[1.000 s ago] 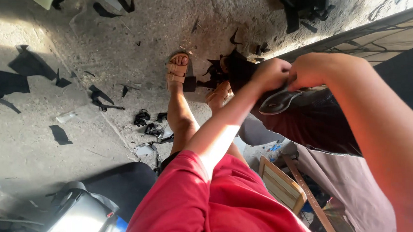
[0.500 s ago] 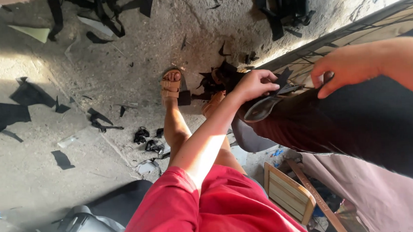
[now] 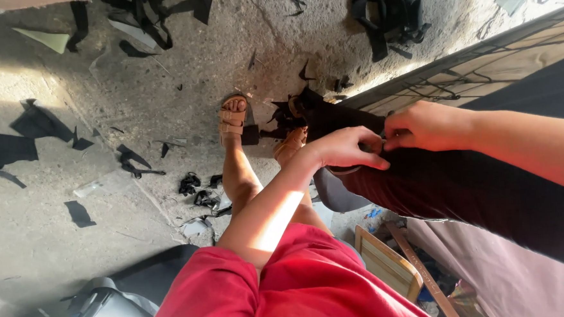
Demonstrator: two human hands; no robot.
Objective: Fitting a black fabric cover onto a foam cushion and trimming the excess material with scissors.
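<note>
Dark maroon fabric (image 3: pixel 464 194) was draped over the edge of a wooden frame (image 3: pixel 482 58) at the right, above the person's knees. Its upper hem was pinched by the left hand (image 3: pixel 342 149), fingers closed on the cloth, and gripped just beside it by the right hand (image 3: pixel 425 126), likewise clenched on the hem. Below, tan sandals (image 3: pixel 232 119) were planted on a concrete floor (image 3: pixel 103 187) strewn with black scraps (image 3: pixel 193 182).
</note>
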